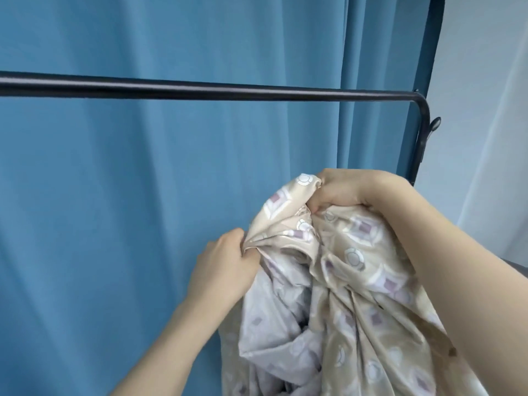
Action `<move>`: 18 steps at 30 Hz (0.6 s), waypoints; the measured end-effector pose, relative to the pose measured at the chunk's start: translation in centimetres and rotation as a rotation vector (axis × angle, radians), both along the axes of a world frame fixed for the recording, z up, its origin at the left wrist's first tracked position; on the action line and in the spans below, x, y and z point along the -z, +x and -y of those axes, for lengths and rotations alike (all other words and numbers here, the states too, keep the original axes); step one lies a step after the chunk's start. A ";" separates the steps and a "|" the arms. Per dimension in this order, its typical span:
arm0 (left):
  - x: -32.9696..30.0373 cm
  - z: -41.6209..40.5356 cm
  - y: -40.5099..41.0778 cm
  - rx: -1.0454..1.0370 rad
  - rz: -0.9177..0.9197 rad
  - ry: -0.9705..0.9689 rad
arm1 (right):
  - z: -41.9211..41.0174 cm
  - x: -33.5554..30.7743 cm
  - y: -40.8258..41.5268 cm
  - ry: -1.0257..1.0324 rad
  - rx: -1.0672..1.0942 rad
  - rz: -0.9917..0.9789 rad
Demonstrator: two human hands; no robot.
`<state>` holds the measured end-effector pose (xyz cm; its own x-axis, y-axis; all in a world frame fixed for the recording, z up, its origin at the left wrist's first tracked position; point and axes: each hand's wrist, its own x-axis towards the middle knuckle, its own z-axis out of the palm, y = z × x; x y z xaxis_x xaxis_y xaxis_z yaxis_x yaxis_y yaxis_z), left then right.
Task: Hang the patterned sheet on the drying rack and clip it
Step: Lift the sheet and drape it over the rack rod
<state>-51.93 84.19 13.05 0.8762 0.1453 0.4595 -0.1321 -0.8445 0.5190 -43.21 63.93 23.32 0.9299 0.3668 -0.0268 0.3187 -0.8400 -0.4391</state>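
Fingers curled tight into bunched fabric: left hand [225, 261] pinching a gathered edge, right hand [351, 192] gripping higher, further right. Patterned sheet [357, 281], satiny beige with lilac squares, pale underside, hanging crumpled below the black metal rack bar [200, 91]. Probably still sorting an edge; next, lifting over the bar. Blue curtain [114, 195] beyond.

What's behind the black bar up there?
A blue curtain hangs behind the black bar, covering whatever wall or window is there. Both hands hold the patterned sheet below the bar, not on it.
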 end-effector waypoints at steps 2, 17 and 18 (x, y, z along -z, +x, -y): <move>-0.2 -0.6 0.9 0.016 0.100 -0.179 | 0.5 0.1 -0.1 0.023 -0.001 0.003; -2.0 3.2 0.2 0.250 -0.444 -0.131 | 1.5 2.5 -1.0 0.190 0.211 -0.057; -2.1 3.8 -0.3 0.373 -0.680 -0.180 | 1.4 3.1 -1.0 0.295 0.253 -0.112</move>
<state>-52.24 80.38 15.17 0.9616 -0.1922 -0.1960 0.0046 -0.7025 0.7117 -44.24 62.49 20.17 0.9892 0.1336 -0.0607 0.0546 -0.7189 -0.6929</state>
